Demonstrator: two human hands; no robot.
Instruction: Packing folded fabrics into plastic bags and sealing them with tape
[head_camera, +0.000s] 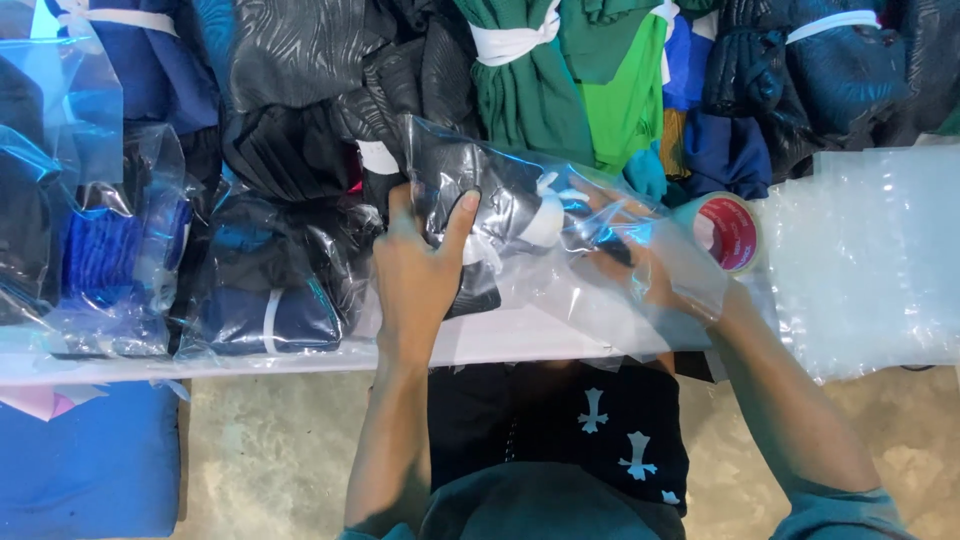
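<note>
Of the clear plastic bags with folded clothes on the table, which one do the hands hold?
The middle bag with dark cloth tied by a white band. The left hand presses on it; the right hand is inside it. Others lie untouched at left.
</note>
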